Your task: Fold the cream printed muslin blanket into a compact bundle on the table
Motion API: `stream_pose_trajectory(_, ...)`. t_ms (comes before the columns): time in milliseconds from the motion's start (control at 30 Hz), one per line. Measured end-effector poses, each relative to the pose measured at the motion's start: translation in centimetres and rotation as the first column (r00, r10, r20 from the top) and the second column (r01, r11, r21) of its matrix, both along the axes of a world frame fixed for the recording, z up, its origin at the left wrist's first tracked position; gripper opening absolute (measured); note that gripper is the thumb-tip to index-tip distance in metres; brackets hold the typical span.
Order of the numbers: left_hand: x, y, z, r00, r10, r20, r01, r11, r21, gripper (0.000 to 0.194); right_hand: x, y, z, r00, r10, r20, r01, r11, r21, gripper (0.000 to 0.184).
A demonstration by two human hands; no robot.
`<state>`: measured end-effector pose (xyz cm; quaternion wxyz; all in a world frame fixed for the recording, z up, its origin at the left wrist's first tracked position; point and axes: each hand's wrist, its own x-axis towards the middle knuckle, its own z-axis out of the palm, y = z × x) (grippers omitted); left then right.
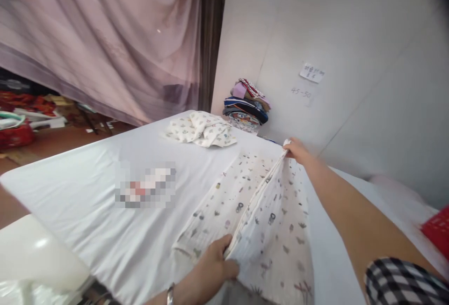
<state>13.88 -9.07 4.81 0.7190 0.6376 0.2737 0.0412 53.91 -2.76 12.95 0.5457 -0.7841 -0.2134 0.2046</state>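
A white muslin cloth (259,216) printed with small animals lies stretched along the white table (87,183). My left hand (213,265) pinches its near edge, fingers closed on the fabric. My right hand (296,149), arm reaching far out, grips the cloth's far end and lifts a fold along its length. A second cloth of the same print (201,129) lies crumpled at the table's far side.
A stack of folded colourful clothes (247,106) stands against the white wall, under a paper note (311,73). A pink curtain (105,38) hangs at the left. A red basket (438,230) sits at the right edge. A blurred patch (145,185) lies mid-table.
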Motion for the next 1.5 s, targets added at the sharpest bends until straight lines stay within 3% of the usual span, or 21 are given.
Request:
stream_pose_trajectory(133, -2.1, 2.1, -0.4, 0.989, 0.146, -0.002, -0.141, 0.955, -0.262, 0.028, -4.5, 7.1, -3.1, 0.996, 0.085, 0.017, -0.083, 0.991, -0.103, 0.078)
stream_pose_trajectory(267, -3.9, 4.3, -0.3, 0.978, 0.208, 0.0, -0.195, 0.917, -0.347, 0.024, -6.9, 11.8, -5.7, 0.992, 0.12, 0.025, -0.113, 0.975, -0.192, 0.081)
stream_pose_trajectory(400, -5.1, 6.3, -0.8, 0.974, 0.216, -0.07, -0.227, 0.927, -0.298, 0.024, -7.5, 14.2, -7.1, 0.993, 0.112, 0.023, -0.102, 0.958, -0.267, 0.082)
stream_pose_trajectory(533, -5.7, 7.5, -1.5, 0.975, 0.164, -0.151, -0.18, 0.978, -0.104, 0.012, -8.0, 15.4, -8.3, 0.993, 0.116, 0.003, -0.109, 0.944, -0.313, 0.083)
stream_pose_trajectory(667, -6.4, 7.8, -1.2, 0.939, 0.161, -0.304, -0.094, 0.97, 0.224, 0.011, -8.5, 15.7, -9.4, 0.991, 0.135, -0.017, -0.133, 0.945, -0.299, 0.085)
stream_pose_trajectory(800, -6.8, 7.8, -0.2, 0.833, 0.246, -0.496, 0.061, 0.85, 0.523, 0.012, -8.7, 14.9, -9.8, 0.98, 0.185, -0.072, -0.197, 0.956, -0.217, 0.079)
stream_pose_trajectory(1000, -6.6, 7.5, 0.9, 0.775, 0.253, -0.579, 0.238, 0.732, 0.638, 0.013, -9.8, 11.8, -9.1, 0.96, 0.277, -0.034, -0.279, 0.957, -0.084, 0.064)
stream_pose_trajectory(1167, -6.9, 7.3, 0.8, 0.787, 0.277, -0.552, 0.253, 0.67, 0.697, 0.014, -12.7, 7.3, -10.1, 0.924, 0.366, 0.114, -0.357, 0.929, -0.094, 0.044)
stream_pose_trajectory(1233, -7.1, 7.2, 0.7, 0.799, 0.284, -0.531, 0.24, 0.658, 0.714, 0.013, -13.8, 5.6, -11.0, 0.843, 0.457, 0.284, -0.425, 0.889, -0.169, 0.042)
stream_pose_trajectory(1333, -7.2, 6.9, 0.7, 0.822, 0.286, -0.493, 0.224, 0.634, 0.741, 0.011, -14.5, 4.4, -11.8, 0.586, 0.585, 0.56, -0.511, 0.804, -0.305, 0.048)
stream_pose_trajectory(1400, -7.3, 6.6, 0.9, 0.842, 0.293, -0.452, 0.201, 0.607, 0.769, 0.011, -14.6, 4.5, -11.7, 0.444, 0.641, 0.626, -0.555, 0.745, -0.369, 0.053)
stream_pose_trajectory(1500, -7.4, 6.1, 1.1, 0.874, 0.292, -0.389, 0.165, 0.575, 0.802, 0.013, -14.6, 5.4, -11.1, 0.247, 0.744, 0.62, -0.617, 0.615, -0.492, 0.059)
